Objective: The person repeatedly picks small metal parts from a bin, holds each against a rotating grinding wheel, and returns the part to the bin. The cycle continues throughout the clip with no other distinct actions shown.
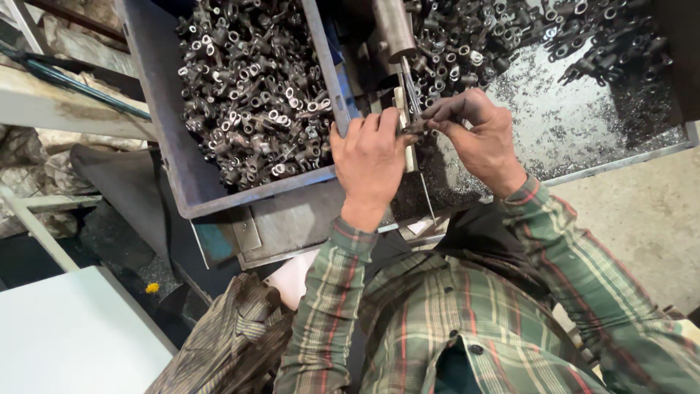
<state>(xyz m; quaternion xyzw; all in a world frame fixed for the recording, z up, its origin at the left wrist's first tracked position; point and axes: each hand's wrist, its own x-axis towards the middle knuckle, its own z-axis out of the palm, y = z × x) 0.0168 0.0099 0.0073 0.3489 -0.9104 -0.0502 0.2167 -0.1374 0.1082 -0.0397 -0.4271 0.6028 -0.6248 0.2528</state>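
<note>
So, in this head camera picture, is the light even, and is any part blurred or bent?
Head view: the hands, left hand and right hand, are sharp and evenly lit; bright glints speckle the metal parts in the grey bin; the top centre around the machine spindle lies in dark shadow; straight edges bow slightly near the frame borders.

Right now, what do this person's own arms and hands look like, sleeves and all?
Both hands are bare, with no gloves: the left hand and the right hand. Both arms wear long sleeves of a plaid shirt, green and cream with thin red stripes, buttoned cuffs at the wrists. No watch or rings are visible.
</note>
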